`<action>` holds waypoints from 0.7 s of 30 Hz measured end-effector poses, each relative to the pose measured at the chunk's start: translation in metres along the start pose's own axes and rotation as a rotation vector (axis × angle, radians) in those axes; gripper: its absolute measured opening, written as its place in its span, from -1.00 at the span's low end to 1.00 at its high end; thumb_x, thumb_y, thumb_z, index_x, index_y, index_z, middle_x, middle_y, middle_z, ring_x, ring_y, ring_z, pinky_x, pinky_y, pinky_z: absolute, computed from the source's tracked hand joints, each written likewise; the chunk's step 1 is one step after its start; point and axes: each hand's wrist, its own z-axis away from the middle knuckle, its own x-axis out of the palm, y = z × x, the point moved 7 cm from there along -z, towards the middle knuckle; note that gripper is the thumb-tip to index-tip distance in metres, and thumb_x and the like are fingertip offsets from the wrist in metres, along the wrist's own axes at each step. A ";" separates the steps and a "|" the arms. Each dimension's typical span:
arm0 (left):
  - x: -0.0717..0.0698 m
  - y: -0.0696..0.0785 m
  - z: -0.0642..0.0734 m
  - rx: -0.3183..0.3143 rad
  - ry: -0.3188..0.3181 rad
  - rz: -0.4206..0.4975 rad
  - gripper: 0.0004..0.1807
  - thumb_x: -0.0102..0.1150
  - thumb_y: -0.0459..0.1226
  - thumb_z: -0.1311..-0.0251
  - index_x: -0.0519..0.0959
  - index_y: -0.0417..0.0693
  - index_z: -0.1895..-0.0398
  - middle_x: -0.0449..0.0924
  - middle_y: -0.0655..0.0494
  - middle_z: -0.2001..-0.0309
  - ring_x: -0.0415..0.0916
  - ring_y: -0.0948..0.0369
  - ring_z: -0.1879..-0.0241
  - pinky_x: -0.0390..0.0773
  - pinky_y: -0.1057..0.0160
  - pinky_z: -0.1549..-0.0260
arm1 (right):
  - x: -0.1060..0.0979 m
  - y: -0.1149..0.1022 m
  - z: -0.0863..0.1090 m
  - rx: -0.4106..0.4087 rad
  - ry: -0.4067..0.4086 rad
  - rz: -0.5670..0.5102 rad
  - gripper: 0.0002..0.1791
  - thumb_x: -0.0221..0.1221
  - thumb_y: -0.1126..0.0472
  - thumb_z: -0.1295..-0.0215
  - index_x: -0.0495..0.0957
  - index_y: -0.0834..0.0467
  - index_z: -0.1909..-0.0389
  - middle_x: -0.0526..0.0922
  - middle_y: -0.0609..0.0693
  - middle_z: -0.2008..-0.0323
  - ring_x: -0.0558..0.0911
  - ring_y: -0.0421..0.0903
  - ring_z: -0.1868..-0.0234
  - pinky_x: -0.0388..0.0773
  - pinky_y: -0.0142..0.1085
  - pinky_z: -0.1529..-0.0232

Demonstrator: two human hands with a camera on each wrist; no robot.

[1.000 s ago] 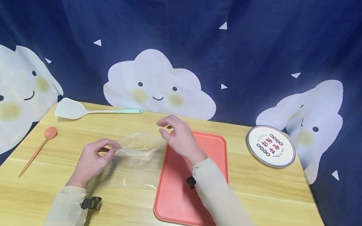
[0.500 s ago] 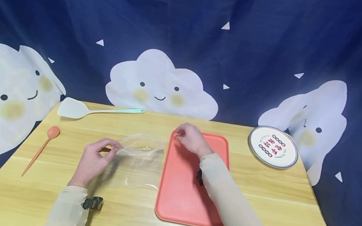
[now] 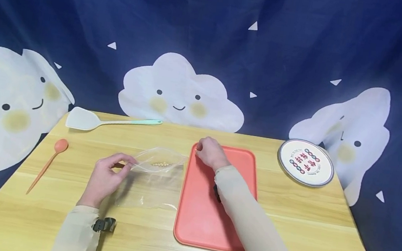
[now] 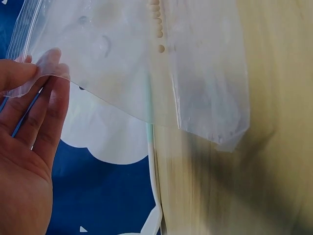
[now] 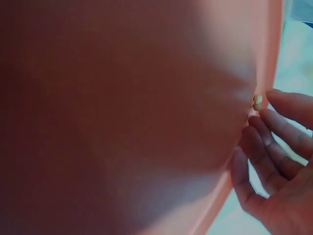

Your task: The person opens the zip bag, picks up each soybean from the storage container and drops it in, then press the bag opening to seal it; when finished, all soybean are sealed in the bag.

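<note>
My left hand (image 3: 104, 180) pinches the mouth edge of a clear zip bag (image 4: 210, 93) between thumb and fingers. The bag (image 3: 154, 189) stands with its mouth parted, and several small pale-yellow beans (image 3: 161, 164) show through it. To its right lies a coral-red rectangular tray (image 3: 199, 223). At the tray's far left corner is my right hand (image 3: 212, 152), fingers bent toward the rim. In the right wrist view, one or two pale beans (image 5: 257, 102) sit by the rim just ahead of the slightly parted thumb and index fingertips.
A white spatula (image 3: 83, 120) with a mint handle lies along the table's back edge. An orange spoon (image 3: 61, 145) lies at the left. A round white plate (image 3: 303, 173) with red print stands at the back right. A blue cloud-print curtain (image 3: 214, 25) hangs behind.
My right hand has moved right from beside the bag's mouth and down to the tray's far left corner, its fingers closing up. The left hand and bag stay put.
</note>
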 end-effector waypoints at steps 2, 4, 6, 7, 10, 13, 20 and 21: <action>-0.001 0.000 0.000 0.003 0.001 -0.002 -0.74 0.23 -0.60 -0.04 0.70 -0.10 0.34 0.70 0.13 0.31 0.60 0.17 0.30 0.56 0.43 0.27 | 0.001 -0.002 -0.002 0.008 0.010 0.009 -0.93 0.28 0.27 -0.25 0.65 0.17 0.28 0.62 -0.01 0.23 0.57 -0.05 0.13 0.53 -0.20 0.07; -0.002 0.000 0.001 -0.001 -0.001 -0.002 -0.74 0.23 -0.60 -0.05 0.70 -0.09 0.34 0.70 0.13 0.31 0.60 0.17 0.29 0.57 0.42 0.27 | 0.002 -0.003 -0.003 0.018 0.017 0.017 -0.96 0.28 0.27 -0.24 0.65 0.17 0.33 0.62 -0.02 0.26 0.57 -0.06 0.15 0.54 -0.20 0.09; -0.002 -0.001 0.001 -0.006 0.000 -0.002 -0.74 0.23 -0.60 -0.06 0.70 -0.08 0.34 0.70 0.14 0.31 0.59 0.20 0.29 0.57 0.43 0.28 | 0.003 -0.002 -0.004 0.028 0.017 0.022 -0.97 0.26 0.29 -0.24 0.66 0.16 0.36 0.64 -0.03 0.26 0.58 -0.07 0.15 0.55 -0.21 0.09; -0.002 -0.002 0.001 -0.008 -0.001 -0.003 -0.74 0.23 -0.59 -0.06 0.70 -0.07 0.34 0.70 0.15 0.30 0.59 0.21 0.29 0.56 0.43 0.27 | 0.004 -0.002 -0.004 0.028 0.016 0.024 -0.96 0.25 0.29 -0.25 0.66 0.16 0.37 0.64 -0.03 0.26 0.59 -0.07 0.15 0.55 -0.21 0.08; -0.003 -0.002 0.001 -0.011 0.000 -0.010 -0.73 0.23 -0.60 -0.06 0.70 -0.06 0.34 0.70 0.17 0.30 0.58 0.27 0.28 0.55 0.45 0.26 | 0.004 -0.001 -0.005 0.024 0.014 0.030 -0.89 0.22 0.31 -0.28 0.67 0.13 0.43 0.65 -0.04 0.28 0.60 -0.08 0.17 0.56 -0.23 0.10; -0.003 -0.003 0.001 -0.011 -0.004 -0.019 -0.73 0.24 -0.61 -0.06 0.70 -0.07 0.34 0.70 0.17 0.29 0.57 0.30 0.26 0.56 0.44 0.26 | 0.004 0.000 -0.006 0.017 0.017 0.037 -0.84 0.23 0.29 -0.28 0.65 0.10 0.50 0.63 -0.07 0.34 0.57 -0.10 0.25 0.55 -0.24 0.15; -0.004 -0.002 0.002 -0.016 0.002 -0.026 -0.75 0.24 -0.59 -0.05 0.70 -0.09 0.34 0.70 0.15 0.30 0.59 0.22 0.29 0.60 0.35 0.28 | 0.006 -0.001 -0.008 0.009 -0.012 0.068 -0.85 0.27 0.22 -0.28 0.61 0.10 0.49 0.58 -0.08 0.41 0.53 -0.10 0.31 0.52 -0.23 0.19; -0.004 -0.001 0.002 -0.016 0.002 -0.025 -0.76 0.24 -0.58 -0.05 0.70 -0.09 0.34 0.70 0.14 0.30 0.59 0.20 0.29 0.59 0.37 0.28 | 0.006 0.000 -0.009 0.008 -0.018 0.067 -0.87 0.26 0.23 -0.29 0.61 0.09 0.46 0.59 -0.08 0.38 0.54 -0.11 0.28 0.53 -0.23 0.17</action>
